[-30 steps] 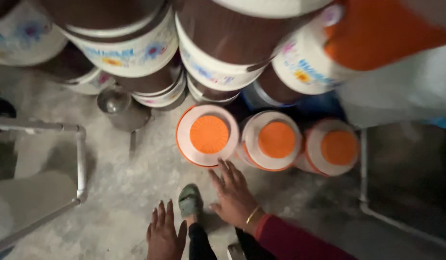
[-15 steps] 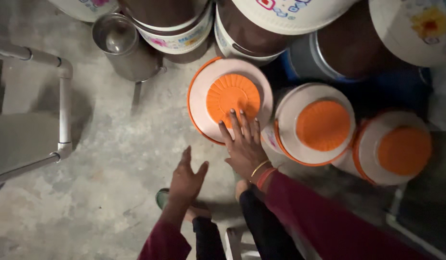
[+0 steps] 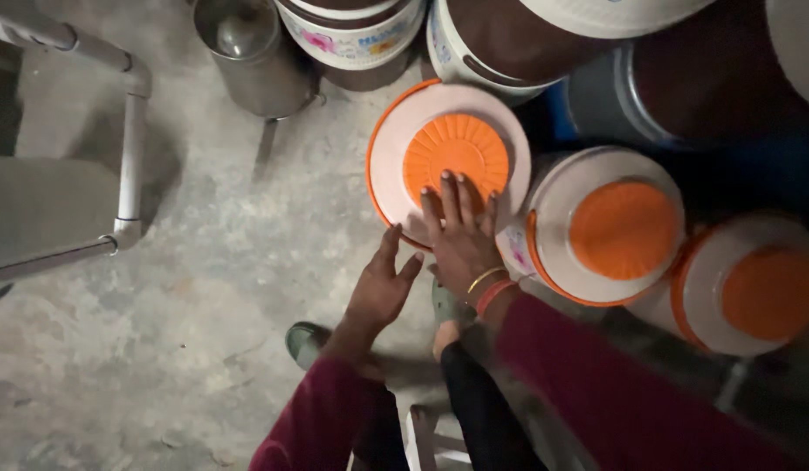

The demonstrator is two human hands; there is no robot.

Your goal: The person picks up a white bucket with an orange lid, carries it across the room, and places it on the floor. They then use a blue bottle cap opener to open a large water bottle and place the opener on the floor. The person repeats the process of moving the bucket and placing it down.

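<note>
My right hand (image 3: 459,235) lies flat, fingers spread, on the ribbed orange lid of the nearest white round jug (image 3: 396,153) standing on the concrete floor. My left hand (image 3: 381,286) hovers open just left of that jug's lower edge, fingers apart, holding nothing. Two more white jugs with orange lids stand to the right, the middle jug (image 3: 607,227) and the far jug (image 3: 754,283). Both my sleeves are maroon, and bangles circle my right wrist.
A steel pot (image 3: 252,54) stands at the upper left of the jugs. Stacked brown and white containers (image 3: 352,35) fill the top edge. A metal pipe frame (image 3: 130,131) runs along the left. My feet in green slippers (image 3: 307,340) rest on the floor.
My right hand has gone from the floor up onto the nearest jug's orange lid. My left hand has lifted off the floor toward the jug. The view has shifted closer.
</note>
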